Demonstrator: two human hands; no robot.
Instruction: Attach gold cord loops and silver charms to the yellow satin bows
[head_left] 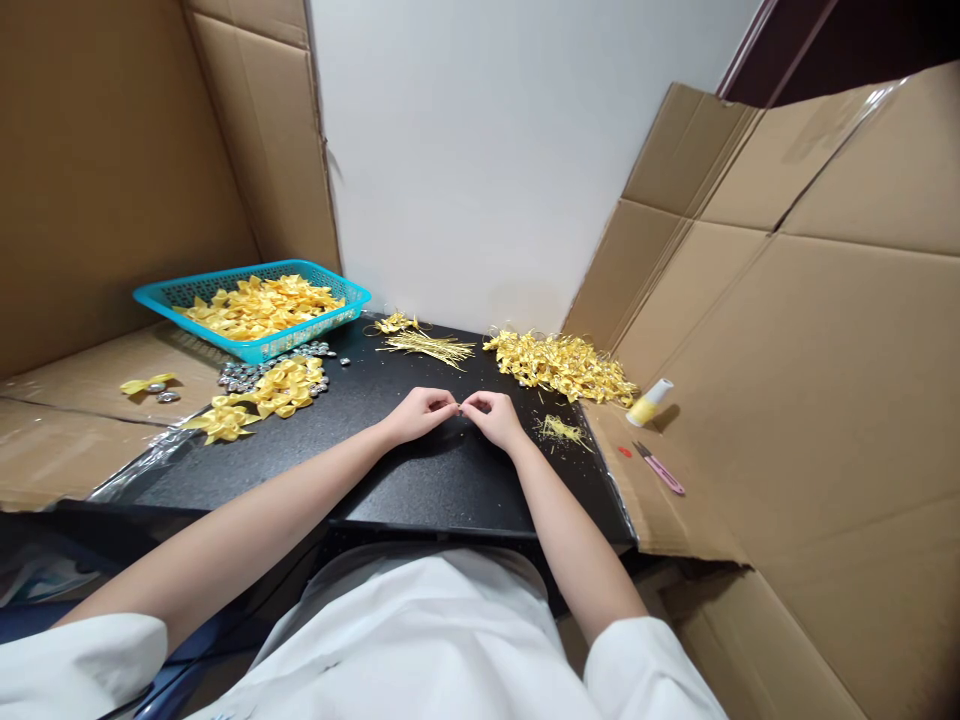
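Over the middle of the black tabletop (442, 480), my left hand (421, 412) and my right hand (491, 415) meet fingertip to fingertip. Both are closed in a pinch. Whatever sits between the fingertips is too small to make out. Just beyond them lies a bundle of thin gold strands (431, 347). Yellow ribbon bows (289, 385) are heaped to the left of my left hand, beside silvery round pieces (247, 375). Right of my right hand lie a pile of small yellow ribbon pieces (559, 362) and short gold clippings (562, 430).
A turquoise basket (262, 350) of yellow bows stands at the back left. On the cardboard at right are a white-capped bottle (649, 402), pink-handled thread snips (660, 470) and a small red piece (625, 452). Cardboard walls (825, 380) rise on both sides, with a pale wall behind.
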